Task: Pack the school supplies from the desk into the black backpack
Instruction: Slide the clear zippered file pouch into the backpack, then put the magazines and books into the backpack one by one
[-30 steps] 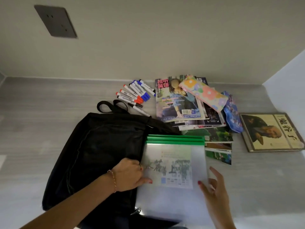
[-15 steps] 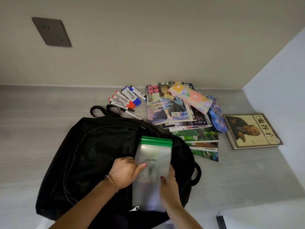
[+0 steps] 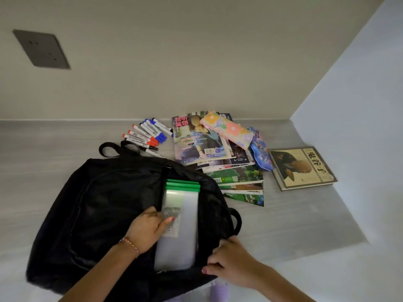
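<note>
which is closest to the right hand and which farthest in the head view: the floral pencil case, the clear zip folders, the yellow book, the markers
From the right hand, nearest first:
1. clear zip folders, just to its left, in the backpack opening.
2. yellow book, beyond it to the right, by the side wall.
3. floral pencil case, on the magazines towards the back.
4. markers, far back and to the left.

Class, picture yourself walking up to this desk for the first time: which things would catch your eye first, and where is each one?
The black backpack lies open at the front, with green-topped clear folders half inside it, the left hand on them and the right hand at its edge. Behind it sit red and blue markers, and a floral pencil case tops a magazine pile.
</note>
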